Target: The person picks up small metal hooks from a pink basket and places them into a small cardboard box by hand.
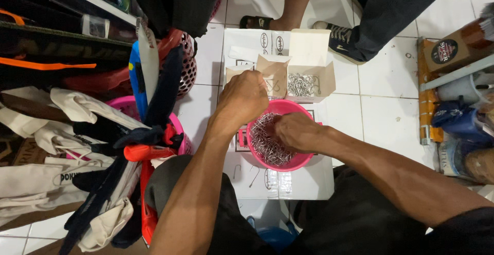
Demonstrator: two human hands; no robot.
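A pink plastic bowl [303, 161] full of small silver metal hooks [266, 141] sits on a flat white cardboard box [303, 183]. My right hand [294, 131] reaches into the bowl, fingers curled among the hooks. My left hand [244, 96] hovers closed above the bowl's far left rim, just in front of a small open brown carton [274, 68]; what it grips is hidden. Beside that carton stands an open white carton [309, 80] holding more silver hooks [302, 85].
Two loose hooks [246, 172] lie on the white box. Bags, cloth and pink baskets [123, 106] crowd the left. Other people's legs and feet [360, 23] stand on the white tile floor beyond the boxes. Packaged goods and a shelf [458, 75] fill the right.
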